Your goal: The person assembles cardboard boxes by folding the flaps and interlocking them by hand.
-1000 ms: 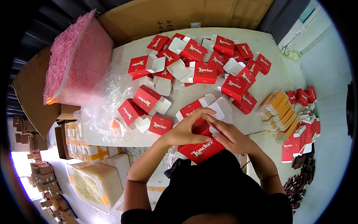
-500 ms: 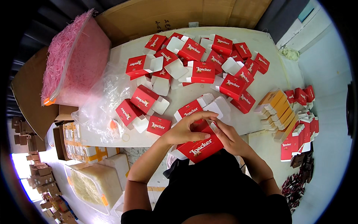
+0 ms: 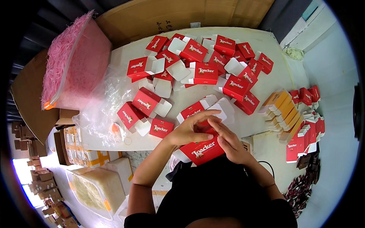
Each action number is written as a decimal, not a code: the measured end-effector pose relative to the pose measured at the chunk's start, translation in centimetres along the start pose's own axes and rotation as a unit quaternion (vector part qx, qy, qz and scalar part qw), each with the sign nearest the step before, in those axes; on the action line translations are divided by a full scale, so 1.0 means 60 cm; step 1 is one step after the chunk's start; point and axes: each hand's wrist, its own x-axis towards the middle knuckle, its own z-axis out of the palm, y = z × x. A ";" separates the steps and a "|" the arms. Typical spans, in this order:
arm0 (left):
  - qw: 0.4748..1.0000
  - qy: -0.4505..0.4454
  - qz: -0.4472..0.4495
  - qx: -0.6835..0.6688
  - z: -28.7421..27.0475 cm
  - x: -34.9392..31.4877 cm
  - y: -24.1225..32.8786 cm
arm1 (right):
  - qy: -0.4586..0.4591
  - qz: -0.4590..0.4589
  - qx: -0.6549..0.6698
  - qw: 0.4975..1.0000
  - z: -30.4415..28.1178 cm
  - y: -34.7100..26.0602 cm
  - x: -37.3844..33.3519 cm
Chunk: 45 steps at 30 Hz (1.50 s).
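Close against my black shirt is a red carton [image 3: 203, 151] with a white flap showing at its lower left end. My left hand [image 3: 190, 129] grips it from the left, the thumb lying along its upper side and the fingers curved over the far side. On the right end rests my right hand [image 3: 230, 146], its fingers pressed together against the carton and meeting the left fingertips. That end of the carton is hidden under the fingers. Just beyond my hands lie another red carton [image 3: 191, 110] and flattened carton blanks [image 3: 224, 110] with white sides up.
Many red cartons [image 3: 205, 73] with open white flaps crowd the table [image 3: 272, 85]. At the left stand a bin of pink paper shreds [image 3: 81, 57] and clear plastic film [image 3: 104, 104]. Yellow cartons [image 3: 283, 110] and flat red blanks [image 3: 292, 150] are stacked at the right.
My right hand has shifted slightly and its fingers now press over the carton's right end. The pale flap edge seen there earlier is covered. My left hand keeps its hold.
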 end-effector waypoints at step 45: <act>0.675 0.154 -0.223 0.686 -0.068 0.080 -0.183 | 0.518 0.226 0.356 0.744 -0.206 0.238 -0.155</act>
